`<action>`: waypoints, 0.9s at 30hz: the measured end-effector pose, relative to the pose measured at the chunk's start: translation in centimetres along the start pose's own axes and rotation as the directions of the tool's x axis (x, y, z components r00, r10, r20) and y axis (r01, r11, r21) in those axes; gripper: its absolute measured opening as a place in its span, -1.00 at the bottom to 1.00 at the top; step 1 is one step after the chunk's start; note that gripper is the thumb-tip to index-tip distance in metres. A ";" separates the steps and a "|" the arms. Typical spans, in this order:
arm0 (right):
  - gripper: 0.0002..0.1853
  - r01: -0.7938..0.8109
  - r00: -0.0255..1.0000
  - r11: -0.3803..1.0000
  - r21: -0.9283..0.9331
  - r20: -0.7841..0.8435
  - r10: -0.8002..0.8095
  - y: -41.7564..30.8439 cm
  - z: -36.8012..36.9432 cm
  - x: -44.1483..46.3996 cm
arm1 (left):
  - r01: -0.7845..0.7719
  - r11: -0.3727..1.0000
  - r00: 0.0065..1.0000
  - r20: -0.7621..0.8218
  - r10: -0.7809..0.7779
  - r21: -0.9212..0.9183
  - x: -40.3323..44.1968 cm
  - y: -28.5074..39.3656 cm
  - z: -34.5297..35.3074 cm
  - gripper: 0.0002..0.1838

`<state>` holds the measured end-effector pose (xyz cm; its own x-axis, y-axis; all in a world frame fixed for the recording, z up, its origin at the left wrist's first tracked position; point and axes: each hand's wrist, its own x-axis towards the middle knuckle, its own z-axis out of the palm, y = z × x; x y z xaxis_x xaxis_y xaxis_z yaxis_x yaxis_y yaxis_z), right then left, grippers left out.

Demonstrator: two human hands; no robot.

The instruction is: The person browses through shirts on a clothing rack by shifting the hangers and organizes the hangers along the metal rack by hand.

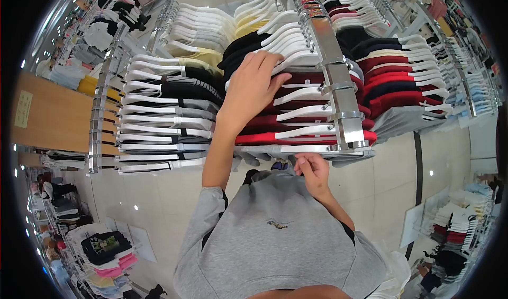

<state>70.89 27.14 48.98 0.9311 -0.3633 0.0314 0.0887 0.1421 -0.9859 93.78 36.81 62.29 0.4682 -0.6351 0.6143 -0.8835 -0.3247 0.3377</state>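
Observation:
My left hand (248, 90) reaches over the middle row of the rack. Its fingers are bent over a white hanger (299, 62), with the thumb on the near side, between black garments (246, 49) and dark red ones (259, 123). Lower down, my right hand (313, 173) is closed in a pinch at the front of the row. Its fingertips are at the edge of a grey garment (254, 153) on the frontmost white hanger (304, 148). A bright red garment (256, 139) hangs just behind that one.
A chrome rail (338, 93) runs along the hanger hooks. Left of it is another row of white hangers (153, 119) on a second rail (103, 103). Red and dark garments (391, 79) hang on the right. A wooden panel (53, 114) stands at far left, above pale floor tiles (143, 209).

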 end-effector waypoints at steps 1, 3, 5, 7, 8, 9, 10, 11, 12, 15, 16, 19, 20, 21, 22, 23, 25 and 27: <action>-0.80 0.003 1.000 1.000 -0.004 0.005 -0.003 0.0 0.0 0.0 | -0.024 0.995 0.997 -0.066 0.030 0.092 0.4 -0.5 0.7 -0.66; -0.80 0.009 1.000 1.000 -0.004 0.019 -0.009 0.0 0.0 -0.1 | 0.041 0.992 0.999 0.008 -0.042 0.122 0.2 -1.8 2.1 -0.63; -0.81 0.020 1.000 1.000 0.000 0.021 -0.020 0.0 0.1 0.0 | 0.104 0.989 0.987 0.107 -0.115 0.108 0.5 -2.4 2.5 -0.64; -0.82 0.017 1.000 1.000 0.004 0.019 -0.017 -0.1 0.0 -0.1 | 0.104 0.993 0.991 0.079 -0.108 0.058 0.2 -2.6 2.9 -0.64; -0.82 0.017 1.000 1.000 0.003 0.022 -0.017 -0.1 0.0 -0.2 | 0.104 0.995 0.994 0.045 -0.104 0.010 0.2 -2.6 3.0 -0.63; -0.82 0.019 1.000 1.000 0.005 0.021 -0.019 0.1 0.0 -0.1 | 0.106 0.994 0.993 0.043 -0.106 0.013 0.2 -2.5 3.1 -0.63; -0.83 0.020 1.000 1.000 0.008 0.021 -0.020 0.1 0.2 -0.1 | 0.061 0.995 0.995 0.074 -0.067 0.082 0.2 -2.4 3.4 -0.65; -0.83 0.016 1.000 1.000 0.009 0.025 -0.016 -0.2 0.2 -0.3 | 0.016 0.989 0.994 0.108 -0.032 0.148 0.1 -2.2 3.6 -0.67; -0.85 0.094 0.996 0.988 -0.123 0.019 -0.093 -0.9 0.3 -0.2 | -0.008 0.991 0.995 0.103 -0.006 0.137 0.2 -2.1 3.6 -0.73; -0.85 0.414 0.893 0.790 -0.452 0.035 -0.448 -2.3 -1.1 -0.4 | -0.019 0.996 0.995 0.102 0.010 0.093 -0.1 -1.6 3.1 -0.76; -0.82 0.580 0.728 0.530 -0.618 0.103 -0.677 -2.5 -1.9 -0.5 | -0.026 0.996 0.994 0.104 0.017 0.091 -0.2 -1.4 3.0 -0.76; -0.78 0.584 0.412 0.288 -0.759 -0.029 -0.911 -4.0 -4.1 0.6 | 0.015 0.997 0.990 0.139 -0.027 0.081 -0.7 -1.0 3.0 -0.78; -0.73 0.485 0.342 0.189 -0.853 -0.014 -0.940 -5.1 -4.5 1.1 | 0.010 0.998 0.989 0.146 -0.020 0.065 -0.7 -0.9 2.8 -0.78; -0.73 0.484 0.345 0.190 -0.854 -0.013 -0.938 -5.7 -4.7 1.7 | 0.007 0.999 0.988 0.151 -0.014 0.049 -0.6 -0.8 2.6 -0.77; -0.70 0.505 0.428 0.245 -0.827 -0.006 -0.904 -6.3 -4.9 2.4 | 0.008 0.999 0.988 0.152 -0.015 0.047 -0.5 -0.6 2.4 -0.77; -0.66 0.521 0.504 0.300 -0.799 0.004 -0.864 -6.6 -5.1 2.8 | -0.003 0.999 0.989 0.149 -0.003 0.041 -0.3 -0.5 2.2 -0.76; -0.62 0.515 0.599 0.334 -0.789 0.053 -0.799 -6.6 -5.6 2.7 | -0.016 0.999 0.989 0.144 0.010 0.037 -0.2 -0.5 2.0 -0.75; -0.58 0.505 0.686 0.371 -0.779 0.102 -0.721 -6.8 -5.4 2.7 | -0.012 1.000 0.989 0.144 0.010 0.014 -0.3 -0.6 1.9 -0.76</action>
<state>70.91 20.19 54.86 0.6108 -0.2581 0.7486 0.2274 -0.8484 -0.4780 94.14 35.85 60.57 0.4527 -0.7327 0.5081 -0.8890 -0.3270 0.3205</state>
